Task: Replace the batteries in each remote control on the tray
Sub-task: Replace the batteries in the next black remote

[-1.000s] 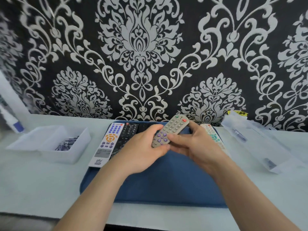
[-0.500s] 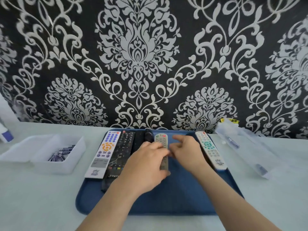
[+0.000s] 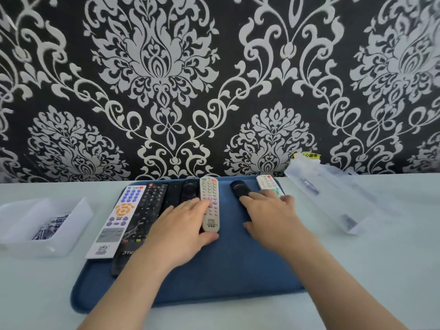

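My left hand (image 3: 181, 225) covers the near ends of the small black remotes (image 3: 189, 192). My right hand (image 3: 271, 217) hides the near part of the lone black remote (image 3: 238, 190) and of the white remote (image 3: 266, 184). The small things (image 3: 51, 226) in the white box (image 3: 78, 222) are too blurred to name. The yellow label (image 3: 308, 155) I cannot read.

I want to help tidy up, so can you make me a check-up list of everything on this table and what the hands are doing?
Surface: pale table with a blue tray on it.
Job's things: a row of remotes along the tray's far side, including a white remote with orange buttons, a grey remote and a small black remote; batteries in a clear box to the left.
Clutter: clear plastic container right of the tray.
Hands: left hand flat, fingers touching the grey remote; right hand flat, fingers on the small black remote.
Cables: nothing seen.
Surroundings: patterned wall, black and silver.
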`<state>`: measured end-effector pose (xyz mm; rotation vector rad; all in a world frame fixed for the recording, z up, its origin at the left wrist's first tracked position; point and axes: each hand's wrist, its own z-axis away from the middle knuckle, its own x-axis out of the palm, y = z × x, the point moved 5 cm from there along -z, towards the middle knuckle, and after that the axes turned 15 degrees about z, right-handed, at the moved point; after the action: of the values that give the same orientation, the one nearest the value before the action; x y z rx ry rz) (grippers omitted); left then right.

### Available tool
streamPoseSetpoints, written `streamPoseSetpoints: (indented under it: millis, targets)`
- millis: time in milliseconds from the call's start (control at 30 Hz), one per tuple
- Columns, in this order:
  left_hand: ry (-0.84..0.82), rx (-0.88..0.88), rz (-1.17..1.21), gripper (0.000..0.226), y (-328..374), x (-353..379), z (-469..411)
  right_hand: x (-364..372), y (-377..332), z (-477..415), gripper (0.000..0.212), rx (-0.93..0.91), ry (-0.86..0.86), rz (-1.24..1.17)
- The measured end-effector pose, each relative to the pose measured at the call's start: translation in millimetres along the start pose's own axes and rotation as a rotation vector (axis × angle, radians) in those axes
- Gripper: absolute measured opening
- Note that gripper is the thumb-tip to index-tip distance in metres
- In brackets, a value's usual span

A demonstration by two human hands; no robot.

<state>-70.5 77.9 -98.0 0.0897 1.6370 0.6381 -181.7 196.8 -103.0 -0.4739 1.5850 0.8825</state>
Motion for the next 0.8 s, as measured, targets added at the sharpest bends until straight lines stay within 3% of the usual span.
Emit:
streamPoseSetpoints:
  millis: [200,267,433,467,667,800]
  targets:
    - [0.019,-0.080,-0.069,0.091,6,1,-3,-6,-29,7,0.048,-0.071,0.115,-0.133]
    - [0.069,-0.031,0.006,0.086,16,1,-3,-9,-21,5,0.032,-0.005,0.099,-0.265]
    - [0.269,0.039,0.182,0.043,32,-4,-8,-1,20,2,0.032,0.316,-0.041,-1.194]
    - [0.289,0.038,0.194,0.037,33,-4,-9,0,22,1,0.029,0.323,-0.046,-1.259]
    - [0.181,0.077,0.054,0.028,35,12,-15,11,-2,5,0.021,0.059,-0.211,-0.922]
    - [0.216,0.060,0.013,0.024,44,0,-8,9,2,5,0.031,0.036,-0.169,-0.688]
